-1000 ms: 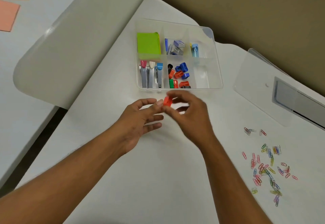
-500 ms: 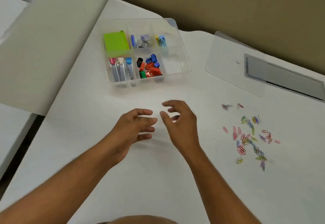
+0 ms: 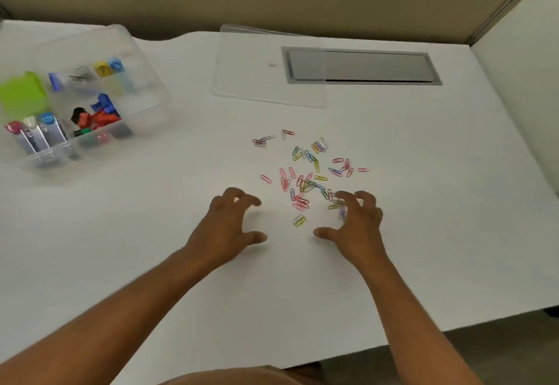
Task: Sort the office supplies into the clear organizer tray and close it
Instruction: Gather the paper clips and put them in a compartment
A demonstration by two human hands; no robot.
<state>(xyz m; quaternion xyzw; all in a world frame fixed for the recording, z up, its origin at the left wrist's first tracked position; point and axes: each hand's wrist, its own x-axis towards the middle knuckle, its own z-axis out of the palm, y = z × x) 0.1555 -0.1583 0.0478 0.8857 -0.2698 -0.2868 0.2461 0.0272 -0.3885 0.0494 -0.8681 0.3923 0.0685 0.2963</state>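
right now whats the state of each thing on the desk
clear plastic organizer tray: open, partly filled
flat clear plastic lid: off, lying on desk
coloured paper clips: loose, scattered on desk
left hand: open, empty
right hand: open, fingers over clips

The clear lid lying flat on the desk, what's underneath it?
Through the clear lid you see bare white desk and the left end of the grey cable slot. Nothing else shows under it.
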